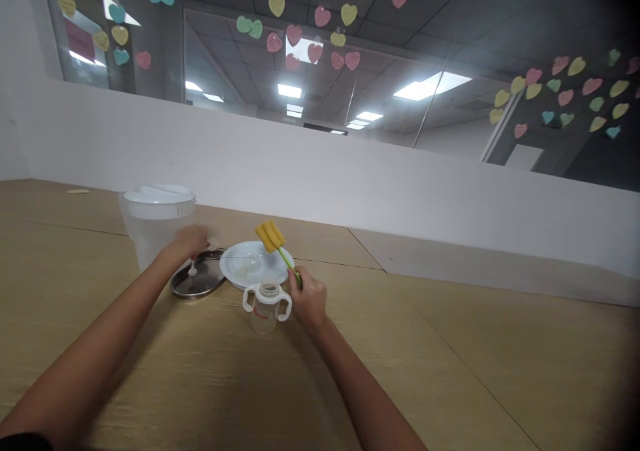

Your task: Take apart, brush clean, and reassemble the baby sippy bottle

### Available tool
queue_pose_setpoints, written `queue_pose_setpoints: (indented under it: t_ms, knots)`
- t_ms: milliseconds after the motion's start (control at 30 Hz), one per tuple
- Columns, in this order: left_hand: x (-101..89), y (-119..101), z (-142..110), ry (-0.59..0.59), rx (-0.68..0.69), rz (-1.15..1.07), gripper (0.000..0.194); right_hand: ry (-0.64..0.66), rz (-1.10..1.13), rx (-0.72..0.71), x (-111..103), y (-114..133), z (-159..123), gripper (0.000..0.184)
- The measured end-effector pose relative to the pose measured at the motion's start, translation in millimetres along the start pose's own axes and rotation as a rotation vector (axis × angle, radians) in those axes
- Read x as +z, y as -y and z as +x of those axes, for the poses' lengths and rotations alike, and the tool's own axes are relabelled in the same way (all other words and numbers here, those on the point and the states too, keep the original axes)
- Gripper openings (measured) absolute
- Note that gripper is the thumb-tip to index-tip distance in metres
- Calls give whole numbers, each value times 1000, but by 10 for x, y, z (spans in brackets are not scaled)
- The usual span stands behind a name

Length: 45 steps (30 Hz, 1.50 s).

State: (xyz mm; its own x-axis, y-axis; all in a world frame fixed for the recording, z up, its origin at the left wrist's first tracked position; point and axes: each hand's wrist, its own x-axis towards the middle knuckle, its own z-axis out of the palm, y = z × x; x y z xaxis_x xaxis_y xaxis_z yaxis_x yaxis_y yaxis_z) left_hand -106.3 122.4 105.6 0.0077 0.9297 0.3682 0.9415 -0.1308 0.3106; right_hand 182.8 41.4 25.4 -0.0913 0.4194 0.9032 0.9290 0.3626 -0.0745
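Observation:
My right hand is closed round the green handle of a bottle brush with a yellow sponge head. The sponge is raised over the white plate. In front of the plate stands a clear baby bottle with two white handles, upright and without a lid. Motion blurs my left hand, closed above the round metal tray. A small white part with a rounded end hangs below its fingers, and a pale piece shows at the fingertips.
Inside the white plate lies a clear, hard-to-make-out piece. A translucent white bucket with a lid stands behind my left forearm. A thin pale strip lies at the far left of the wooden table. A low white wall borders the back.

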Motion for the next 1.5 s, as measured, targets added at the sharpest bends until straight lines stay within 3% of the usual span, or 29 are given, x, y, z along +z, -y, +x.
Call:
queue_pose_setpoints:
  t_ms: [100,233,333,467,633,800,900,1000,1100,1233,1367,1500]
  knots:
    - [38,-67,-28,228,-79,113,28,-6,2,1,1,1,2,42]
    - [42,-139,-77,355,-96,195,27,-19,7,-9,-4,4,6,42]
    - [33,-160,-89,354,-89,237,25,-16,8,-10,-5,3,8,41]
    - [-41,-236,-87,263,-69,289,26,-15,5,-4,2,3,7,41]
    - [-93,-545,-183,156,74,302,35,-34,14,-4,10,3,1,41]
    - [179,-817,-333,230,252,296,27,-51,9,-2,17,-9,-4,40]
    - [358,-817,-358,280,288,304,26,-55,13,-3,23,-14,-1,39]
    - [418,-771,-349,307,309,292,24,-53,5,-7,22,-11,6,39]
    - [344,-764,-336,312,329,261,20,-48,-8,-7,15,-8,10,41]
    - [86,-790,-312,266,377,174,19,-37,-8,12,15,-12,1,43]
    - [-225,-762,-289,104,402,-161,27,1,-4,-19,31,-11,-20,42]
    - [-419,-720,-297,-79,318,-407,33,11,7,-30,32,-5,-21,40]
